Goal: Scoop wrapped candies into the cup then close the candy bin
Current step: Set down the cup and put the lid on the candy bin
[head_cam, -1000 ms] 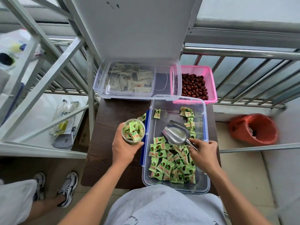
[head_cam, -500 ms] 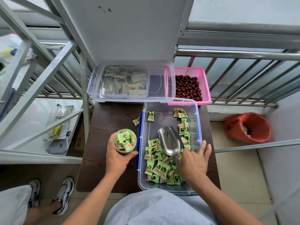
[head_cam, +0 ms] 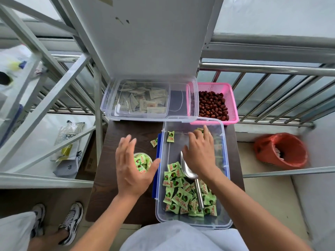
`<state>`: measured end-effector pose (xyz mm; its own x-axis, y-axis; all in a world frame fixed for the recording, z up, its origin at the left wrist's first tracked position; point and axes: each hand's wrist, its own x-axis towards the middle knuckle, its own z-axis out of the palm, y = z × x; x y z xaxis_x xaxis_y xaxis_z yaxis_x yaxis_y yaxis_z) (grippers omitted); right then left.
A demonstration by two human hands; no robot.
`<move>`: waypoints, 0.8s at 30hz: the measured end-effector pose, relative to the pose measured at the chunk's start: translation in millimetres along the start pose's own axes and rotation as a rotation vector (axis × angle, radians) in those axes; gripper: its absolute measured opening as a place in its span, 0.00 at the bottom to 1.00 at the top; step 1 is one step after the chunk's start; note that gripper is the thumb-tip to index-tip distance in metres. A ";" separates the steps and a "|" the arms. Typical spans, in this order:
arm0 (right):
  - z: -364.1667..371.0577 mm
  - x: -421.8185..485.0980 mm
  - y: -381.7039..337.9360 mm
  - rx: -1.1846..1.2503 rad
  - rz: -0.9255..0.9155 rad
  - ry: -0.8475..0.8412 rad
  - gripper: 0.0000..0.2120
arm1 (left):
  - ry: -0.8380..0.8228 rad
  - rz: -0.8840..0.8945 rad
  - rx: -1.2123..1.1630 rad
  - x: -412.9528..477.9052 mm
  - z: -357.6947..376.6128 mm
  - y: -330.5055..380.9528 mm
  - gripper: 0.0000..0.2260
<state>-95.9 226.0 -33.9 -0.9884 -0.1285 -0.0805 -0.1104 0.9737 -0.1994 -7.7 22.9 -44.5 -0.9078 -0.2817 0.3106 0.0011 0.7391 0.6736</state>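
Scooping looks done: cup point(head_cam: 143, 154) full, scoop point(head_cam: 189, 171) lying in bin point(head_cam: 174, 149). Left hand point(head_cam: 132, 169) and right hand point(head_cam: 201, 156) empty, outspread. Next: fetch lid point(head_cam: 150, 100) at 12 o'clock.

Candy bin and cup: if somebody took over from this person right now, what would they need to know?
Left hand: open, hovering over the small clear cup, which is full of green wrapped candies.
Right hand: open, above the clear plastic candy bin, holding nothing.
Metal scoop lies on the candies in the bin.
Done: cup filled.
Left: close the bin; what looks like its clear lid lies behind it.
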 end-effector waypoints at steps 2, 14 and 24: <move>-0.5 18.7 -10.2 0.035 -0.051 0.081 0.21 | -0.042 0.060 0.054 22.4 13.0 18.1 0.31; 9.5 82.4 -30.4 -0.171 -0.288 0.056 0.13 | -0.227 -0.350 -0.031 90.9 58.5 45.4 0.20; -31.0 33.8 -16.0 0.009 -0.295 0.348 0.10 | 0.374 -0.340 -0.205 74.5 43.4 61.4 0.20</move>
<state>-130.8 212.0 -3.1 -0.8913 -0.3275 0.3135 -0.3928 0.9031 -0.1736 -93.5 73.8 -9.2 -0.6601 -0.7102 0.2448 -0.1509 0.4447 0.8829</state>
